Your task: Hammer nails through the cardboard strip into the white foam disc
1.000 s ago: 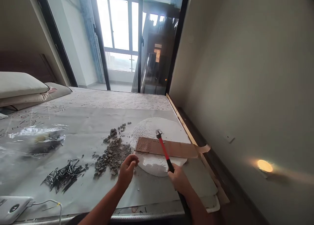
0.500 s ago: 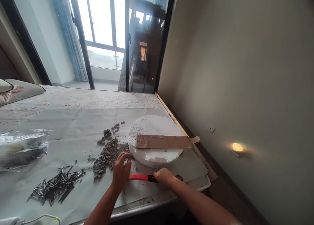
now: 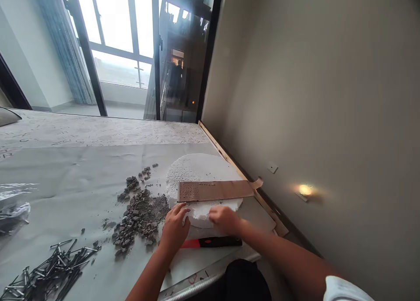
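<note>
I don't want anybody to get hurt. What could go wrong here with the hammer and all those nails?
The red-and-black-handled hammer lies loose near the front edge of the grey covered surface, just below the left hand and right hand; a nudge might knock it off. The grey gravel pile beside the left hand could scatter, and the loose black nails could prick.

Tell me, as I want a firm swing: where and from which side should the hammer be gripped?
Take the hammer by its black grip end, coming down from above with the right hand, which is nearest. It lies flat, handle running left to right, black end free on the right; the head end is hidden behind the left hand.
</note>
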A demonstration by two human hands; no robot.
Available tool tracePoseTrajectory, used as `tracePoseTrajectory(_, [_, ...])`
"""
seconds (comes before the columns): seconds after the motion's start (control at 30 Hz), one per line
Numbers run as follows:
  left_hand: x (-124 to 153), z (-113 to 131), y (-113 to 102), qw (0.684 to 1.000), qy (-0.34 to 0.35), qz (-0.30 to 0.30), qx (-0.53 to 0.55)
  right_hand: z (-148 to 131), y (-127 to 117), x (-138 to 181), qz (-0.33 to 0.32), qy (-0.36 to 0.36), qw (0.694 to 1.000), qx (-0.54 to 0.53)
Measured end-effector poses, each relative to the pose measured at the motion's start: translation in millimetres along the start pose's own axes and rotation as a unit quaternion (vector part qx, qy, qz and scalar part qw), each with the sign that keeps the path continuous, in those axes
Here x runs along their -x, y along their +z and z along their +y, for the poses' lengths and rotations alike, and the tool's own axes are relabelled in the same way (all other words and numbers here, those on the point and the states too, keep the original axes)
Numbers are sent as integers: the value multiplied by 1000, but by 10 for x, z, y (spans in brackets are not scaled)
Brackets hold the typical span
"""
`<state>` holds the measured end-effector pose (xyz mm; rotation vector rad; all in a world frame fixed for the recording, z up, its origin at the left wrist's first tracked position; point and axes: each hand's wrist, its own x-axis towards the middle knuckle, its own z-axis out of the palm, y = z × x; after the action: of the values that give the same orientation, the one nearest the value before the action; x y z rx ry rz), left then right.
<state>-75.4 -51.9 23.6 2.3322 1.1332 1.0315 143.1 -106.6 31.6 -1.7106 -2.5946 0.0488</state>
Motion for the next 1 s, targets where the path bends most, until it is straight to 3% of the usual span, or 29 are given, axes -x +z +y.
tracePoseTrajectory(0.1, [-33,-6,62,999,2,-27,-20,446,-296,-263,21,116,992,40])
tracePoseTrajectory(0.27, [-45,-28,159,999,4,-41,-13,934,-302,-644,-21,156,985,69])
tracePoseTrajectory(0.47, [-42,-145,256,998,23,-50,-11,946,-153,-835,-65,146,982,101])
tracePoseTrajectory(0.77, [-151,-272,347,998,26,-49,2,948,-309,-997,-119,138,976,123])
tracePoseTrajectory(1.0, [-177,-312,362,998,34,-48,-3,1020,-363,-1116,-101,176,978,41])
